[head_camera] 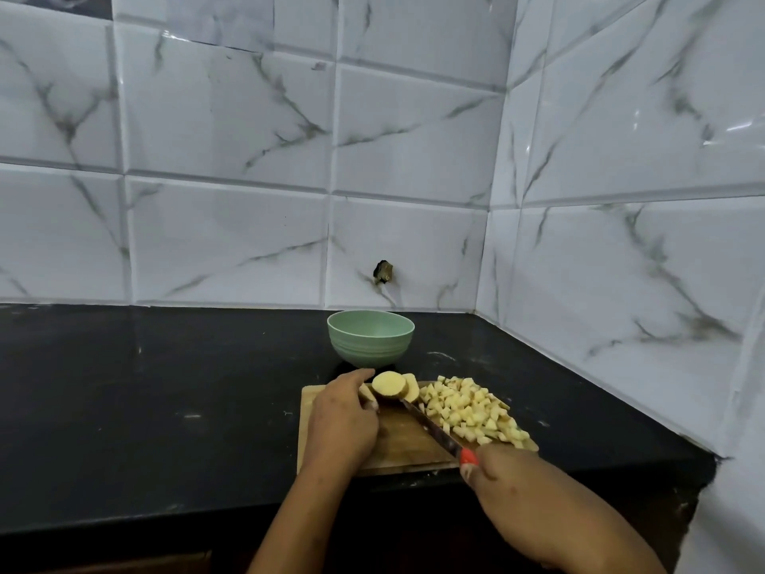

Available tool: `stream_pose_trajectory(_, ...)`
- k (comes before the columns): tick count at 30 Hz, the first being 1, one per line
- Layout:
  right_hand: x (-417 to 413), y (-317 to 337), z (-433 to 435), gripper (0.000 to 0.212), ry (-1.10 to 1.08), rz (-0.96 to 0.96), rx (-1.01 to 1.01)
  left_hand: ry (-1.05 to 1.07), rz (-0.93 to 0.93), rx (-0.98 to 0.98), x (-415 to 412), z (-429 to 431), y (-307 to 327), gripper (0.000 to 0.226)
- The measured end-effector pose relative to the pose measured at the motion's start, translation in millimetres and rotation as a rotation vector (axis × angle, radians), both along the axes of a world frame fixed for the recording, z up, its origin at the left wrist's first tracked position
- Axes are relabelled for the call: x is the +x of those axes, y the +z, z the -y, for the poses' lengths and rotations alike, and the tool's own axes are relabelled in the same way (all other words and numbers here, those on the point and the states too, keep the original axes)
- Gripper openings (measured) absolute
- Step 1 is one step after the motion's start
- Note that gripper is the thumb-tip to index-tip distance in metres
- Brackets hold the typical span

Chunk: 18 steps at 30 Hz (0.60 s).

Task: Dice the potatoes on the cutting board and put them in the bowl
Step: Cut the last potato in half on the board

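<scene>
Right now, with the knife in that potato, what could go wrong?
1. The left hand holds the potato right beside the knife; a slip could nick its fingers.
2. The diced pile crowds the cutting board at its right edge, near the right hand; cubes may spill onto the counter.

The tabletop (165,408) is a dark, glossy slab that runs into a corner of white marbled wall tiles (227,242). Pale specks and smears mark its surface. A wooden cutting board (401,445) lies flat on it under both hands, with the left hand (345,420) over its left part and the right hand (492,466) at its near right edge. A pale green bowl (370,339) stands upright on the tabletop just beyond the left hand, near the board's far edge.
</scene>
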State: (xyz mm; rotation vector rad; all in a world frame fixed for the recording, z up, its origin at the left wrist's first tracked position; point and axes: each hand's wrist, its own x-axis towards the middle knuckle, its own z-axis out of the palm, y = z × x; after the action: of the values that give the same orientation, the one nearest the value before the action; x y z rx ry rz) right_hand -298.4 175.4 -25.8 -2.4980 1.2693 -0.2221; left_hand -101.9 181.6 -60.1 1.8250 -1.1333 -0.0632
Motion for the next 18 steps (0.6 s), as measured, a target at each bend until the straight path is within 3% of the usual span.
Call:
stream_pose_trajectory(3, -6, -6, 1, 0.027, -0.026, 0.121, 0.032, -0.024, 0.024, 0.087, 6, 3, 4, 0.043)
stream_pose_trajectory(12, 12, -20, 15, 0.027, -0.067, 0.518, 0.045, -0.239, 0.308, 0.439, 20, 32, 20, 0.08)
stream_pose_trajectory(18, 9, -32, 22, 0.027, -0.066, 0.619, 0.236, -0.308, 0.379, 0.496, 25, 44, 29, 0.053)
